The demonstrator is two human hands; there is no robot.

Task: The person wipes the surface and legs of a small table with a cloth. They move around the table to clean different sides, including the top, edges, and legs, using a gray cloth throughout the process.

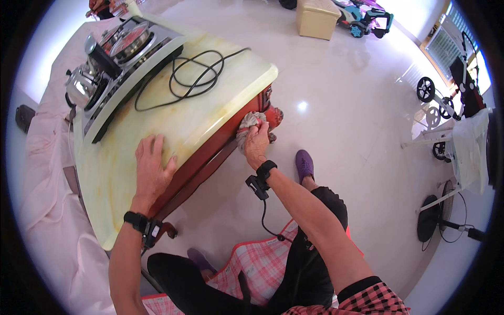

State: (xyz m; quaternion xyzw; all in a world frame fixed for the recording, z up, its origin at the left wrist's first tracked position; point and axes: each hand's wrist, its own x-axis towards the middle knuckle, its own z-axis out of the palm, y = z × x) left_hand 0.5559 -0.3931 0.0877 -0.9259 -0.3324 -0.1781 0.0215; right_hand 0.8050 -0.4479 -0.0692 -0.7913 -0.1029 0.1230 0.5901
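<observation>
My right hand (pixel 256 142) grips a crumpled grey cloth (pixel 252 120) against the carved red-brown wooden leg (pixel 273 116) at the table's corner. Part of that leg is hidden behind the cloth and my fingers. My left hand (pixel 151 169) rests palm down on the pale yellow-green stone tabletop (pixel 189 128), near its edge, fingers apart and holding nothing. Below the top runs a dark red wooden apron (pixel 189 173). A loosely coiled black power cord (pixel 193 84) lies on the stone beyond my left hand.
A tea stove unit (pixel 134 82) with a steel kettle (pixel 80 86) stands on the table. Pink cloth (pixel 51 157) drapes a seat at left. Across the tiled floor are a beige stool (pixel 318 17), toy vehicle (pixel 370 21), stroller (pixel 458 90) and fan (pixel 433 216). A person (pixel 103 8) appears at top left.
</observation>
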